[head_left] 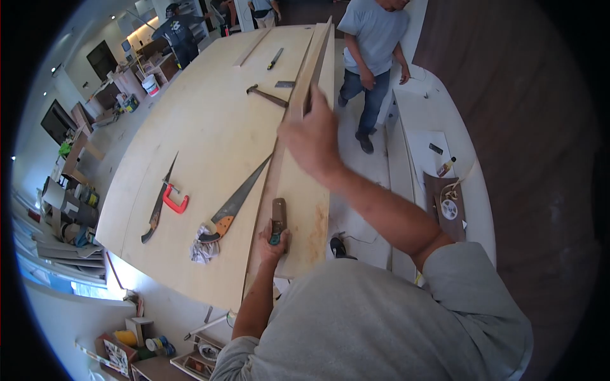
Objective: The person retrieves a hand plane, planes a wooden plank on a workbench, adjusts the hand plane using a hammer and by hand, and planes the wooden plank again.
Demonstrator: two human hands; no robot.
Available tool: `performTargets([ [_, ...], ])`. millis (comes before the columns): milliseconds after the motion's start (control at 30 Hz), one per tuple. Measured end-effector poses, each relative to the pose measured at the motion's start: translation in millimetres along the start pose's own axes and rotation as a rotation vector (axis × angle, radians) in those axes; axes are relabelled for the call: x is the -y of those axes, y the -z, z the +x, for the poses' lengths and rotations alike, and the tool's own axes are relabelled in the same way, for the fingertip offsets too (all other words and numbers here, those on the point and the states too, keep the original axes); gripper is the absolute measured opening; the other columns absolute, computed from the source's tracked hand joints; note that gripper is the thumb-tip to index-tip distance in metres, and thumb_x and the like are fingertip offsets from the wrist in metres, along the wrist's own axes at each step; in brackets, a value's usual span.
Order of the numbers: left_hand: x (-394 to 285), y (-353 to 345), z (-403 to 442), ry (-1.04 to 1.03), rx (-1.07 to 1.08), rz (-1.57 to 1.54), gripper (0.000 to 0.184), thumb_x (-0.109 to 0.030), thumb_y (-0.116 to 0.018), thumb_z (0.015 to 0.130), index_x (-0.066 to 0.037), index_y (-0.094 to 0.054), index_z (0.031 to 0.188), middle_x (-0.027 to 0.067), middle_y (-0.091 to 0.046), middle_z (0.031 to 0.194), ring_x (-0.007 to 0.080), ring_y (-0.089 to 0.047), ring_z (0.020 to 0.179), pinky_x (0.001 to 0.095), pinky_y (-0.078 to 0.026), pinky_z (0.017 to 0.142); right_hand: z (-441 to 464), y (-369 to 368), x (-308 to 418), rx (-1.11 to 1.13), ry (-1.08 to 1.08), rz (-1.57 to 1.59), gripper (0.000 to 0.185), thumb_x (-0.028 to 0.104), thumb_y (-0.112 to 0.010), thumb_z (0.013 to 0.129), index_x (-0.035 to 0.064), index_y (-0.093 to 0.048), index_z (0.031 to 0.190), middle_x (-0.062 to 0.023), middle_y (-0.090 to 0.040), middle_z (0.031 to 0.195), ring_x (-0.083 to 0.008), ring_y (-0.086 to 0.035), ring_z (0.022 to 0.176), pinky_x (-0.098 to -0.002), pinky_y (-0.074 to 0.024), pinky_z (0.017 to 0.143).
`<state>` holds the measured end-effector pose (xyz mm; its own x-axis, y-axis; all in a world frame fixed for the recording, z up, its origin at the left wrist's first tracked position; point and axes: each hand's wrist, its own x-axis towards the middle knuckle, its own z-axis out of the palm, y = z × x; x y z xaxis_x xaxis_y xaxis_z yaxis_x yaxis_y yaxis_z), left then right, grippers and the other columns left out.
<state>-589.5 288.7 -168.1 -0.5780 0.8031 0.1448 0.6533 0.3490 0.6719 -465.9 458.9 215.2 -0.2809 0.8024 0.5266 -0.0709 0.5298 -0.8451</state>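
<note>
My left hand (274,244) is closed round the rear of a brown wooden hand plane (279,208), which rests near the right edge of the plywood sheet (222,82). Slightly blurred, my right hand (310,136) grips the near end of a long pale wooden strip (315,60) that points away from me and is raised at that end. Left of my hands, a handsaw (240,190) with an orange and black handle lies on the sheet, its grip over a crumpled cloth or paper (204,251). A hammer (268,96) lies just left of the strip.
Also on the plywood are a second saw (163,197), a red clamp (175,200), a utility knife (275,59) and a thin strip (252,47). A person (375,51) stands close to the right edge. A white counter (457,120) holds a bottle (446,167). Others work at the back.
</note>
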Motion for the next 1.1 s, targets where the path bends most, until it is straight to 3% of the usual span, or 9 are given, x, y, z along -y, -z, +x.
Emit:
performTargets([
  [133, 3.7, -7.5, 8.3, -0.282, -0.147, 0.025, 0.075, -0.035, -0.077, 0.081, 0.004, -0.050, 0.139, 0.0253, -0.064, 0.123, 0.0433, -0.062, 0.106, 0.0482, -0.047, 0.098, -100.6, -16.7, -96.6, 0.155, -0.194, -0.065, 0.097, -0.003, -0.063, 0.072, -0.0091, -0.015, 0.156, -0.0308, -0.047, 0.148, -0.0365, -0.051, 0.136, -0.0359, -0.0419, 0.111],
  [233, -15.8, 2.4, -1.7, -0.042, -0.099, -0.099, 0.071, -0.027, -0.078, 0.080, 0.003, -0.053, 0.139, 0.0251, -0.066, 0.121, 0.0414, -0.065, 0.106, 0.0455, -0.051, 0.095, -172.9, -30.5, -197.5, 0.148, -0.068, -0.272, 0.102, -0.003, -0.064, 0.073, -0.0082, -0.008, 0.157, -0.0320, -0.034, 0.156, -0.0391, -0.040, 0.144, -0.0386, -0.0359, 0.116],
  [300, -51.0, 25.6, -8.4, 0.234, -0.061, -0.303, 0.071, -0.028, -0.079, 0.081, 0.000, -0.055, 0.142, 0.0221, -0.069, 0.119, 0.0328, -0.068, 0.106, 0.0391, -0.054, 0.093, -198.0, -31.1, -223.4, 0.190, -0.093, -0.222, 0.102, -0.002, -0.065, 0.075, -0.0075, -0.006, 0.158, -0.0326, -0.027, 0.159, -0.0414, -0.032, 0.147, -0.0402, -0.0325, 0.118],
  [433, -69.6, 49.7, -19.5, 0.427, -0.072, -0.770, 0.070, -0.021, -0.077, 0.084, 0.004, -0.052, 0.145, 0.0160, -0.070, 0.116, 0.0198, -0.065, 0.104, 0.0319, -0.051, 0.096, -239.1, -35.4, -274.6, 0.244, -0.240, -0.327, 0.100, 0.001, -0.066, 0.078, -0.0084, -0.005, 0.157, -0.0350, -0.022, 0.158, -0.0477, -0.025, 0.148, -0.0431, -0.0279, 0.121],
  [533, -77.3, 58.4, -20.1, 0.506, -0.056, -1.184, 0.068, -0.020, -0.073, 0.088, 0.006, -0.048, 0.146, 0.0182, -0.068, 0.121, 0.0215, -0.065, 0.108, 0.0317, -0.050, 0.097, -239.5, -34.0, -275.9, 0.206, -0.217, -0.319, 0.097, 0.006, -0.067, 0.080, -0.0106, -0.008, 0.155, -0.0372, -0.024, 0.155, -0.0522, -0.026, 0.146, -0.0485, -0.0270, 0.121],
  [767, -102.6, 65.2, 5.9, 0.409, 0.097, -1.582, 0.069, -0.027, -0.071, 0.093, 0.007, -0.045, 0.147, 0.0200, -0.065, 0.124, 0.0222, -0.064, 0.112, 0.0319, -0.051, 0.095, -242.7, -38.6, -284.1, 0.238, -0.137, -0.496, 0.096, 0.022, -0.070, 0.087, -0.0147, -0.009, 0.152, -0.0397, -0.025, 0.153, -0.0535, -0.029, 0.143, -0.0648, -0.0198, 0.118],
  [867, -119.8, 63.4, 27.4, 0.432, -0.001, -1.098, 0.065, -0.031, -0.068, 0.095, 0.008, -0.049, 0.143, 0.0195, -0.065, 0.126, 0.0277, -0.067, 0.110, 0.0359, -0.054, 0.092, -240.2, -35.4, -285.1, 0.250, -0.128, -0.487, 0.092, 0.026, -0.068, 0.090, -0.0149, -0.012, 0.151, -0.0398, -0.026, 0.152, -0.0538, -0.028, 0.143, -0.0668, -0.0186, 0.118],
  [1033, -138.7, 47.2, 56.1, 0.245, -0.013, -0.703, 0.060, -0.011, -0.077, 0.087, 0.012, -0.054, 0.138, 0.0163, -0.067, 0.122, 0.0179, -0.065, 0.103, 0.0286, -0.050, 0.094, -241.1, -34.8, -293.7, 0.376, -0.017, -0.784, 0.083, 0.034, -0.064, 0.090, -0.0108, -0.028, 0.149, -0.0394, -0.030, 0.149, -0.0547, -0.027, 0.143, -0.0669, -0.0206, 0.117],
  [1100, -138.1, 32.3, 64.1, 0.100, -0.013, -0.589, 0.063, -0.017, -0.080, 0.085, 0.011, -0.056, 0.136, 0.0166, -0.070, 0.112, 0.0179, -0.066, 0.098, 0.0293, -0.051, 0.089, -240.8, -36.9, -296.3, 0.429, 0.001, -0.844, 0.079, 0.033, -0.062, 0.089, -0.0094, -0.031, 0.148, -0.0397, -0.030, 0.149, -0.0550, -0.026, 0.144, -0.0658, -0.0211, 0.117],
])
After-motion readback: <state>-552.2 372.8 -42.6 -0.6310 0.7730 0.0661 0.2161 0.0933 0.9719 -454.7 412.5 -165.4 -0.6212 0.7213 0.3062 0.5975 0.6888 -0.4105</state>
